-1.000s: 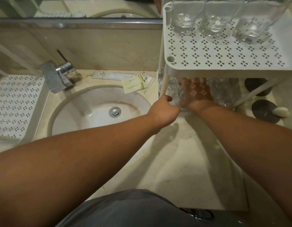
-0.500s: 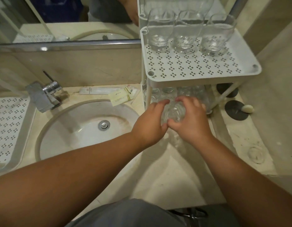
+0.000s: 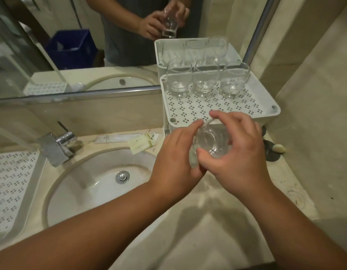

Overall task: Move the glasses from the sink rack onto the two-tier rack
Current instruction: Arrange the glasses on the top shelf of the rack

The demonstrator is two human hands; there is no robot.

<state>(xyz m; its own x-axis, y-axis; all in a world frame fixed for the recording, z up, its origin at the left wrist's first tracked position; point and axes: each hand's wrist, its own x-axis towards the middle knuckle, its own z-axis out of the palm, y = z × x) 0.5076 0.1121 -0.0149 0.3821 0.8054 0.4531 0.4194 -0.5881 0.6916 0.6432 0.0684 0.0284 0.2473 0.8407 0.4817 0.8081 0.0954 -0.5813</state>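
Note:
A clear drinking glass [image 3: 212, 141] is held tilted in the air in front of the white two-tier rack [image 3: 223, 111], below its top shelf's front edge. My right hand [image 3: 238, 152] curls round the glass from the right, thumb under its base. My left hand [image 3: 178, 160] holds it from the left with the fingers along its side. Three glasses [image 3: 204, 80] stand in a row at the back of the top shelf. The lower tier is hidden behind my hands. The white perforated sink rack [image 3: 11, 184] lies at the far left, its visible part bare.
The round basin [image 3: 102, 184] and chrome tap [image 3: 55, 147] sit between the racks. Toiletry packets [image 3: 127, 140] lie behind the basin. Black coasters [image 3: 272, 151] and a small soap [image 3: 279, 148] sit right of the two-tier rack. A mirror runs along the back wall.
Both hands have come out from under the top shelf and risen with a glass between them. The view has tilted up, showing the mirror.

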